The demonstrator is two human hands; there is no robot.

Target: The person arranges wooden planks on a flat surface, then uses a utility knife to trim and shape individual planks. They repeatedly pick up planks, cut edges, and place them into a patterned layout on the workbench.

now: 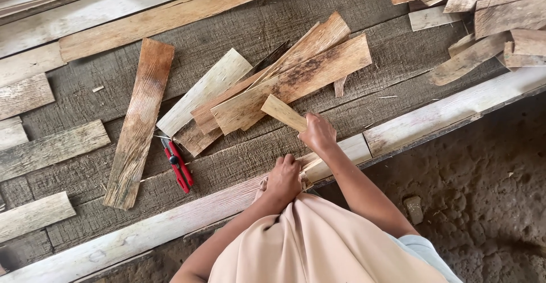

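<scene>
With my right hand (318, 132) grasping a small wood strip (282, 112) at frame centre and my left hand (283, 179) clenched on the bench edge (170, 220), I judged sorting underway; placement onto the strip pile (284, 81) required alignment.

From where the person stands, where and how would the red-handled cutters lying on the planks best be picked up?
Probably by the paired red handles, from above. The red-handled cutters lie flat on the plank table, handles pointing toward the person and dark jaws away, beside the long brown strip. The left hand is nearer; the right hand has its grip on a pale wood strip.
</scene>
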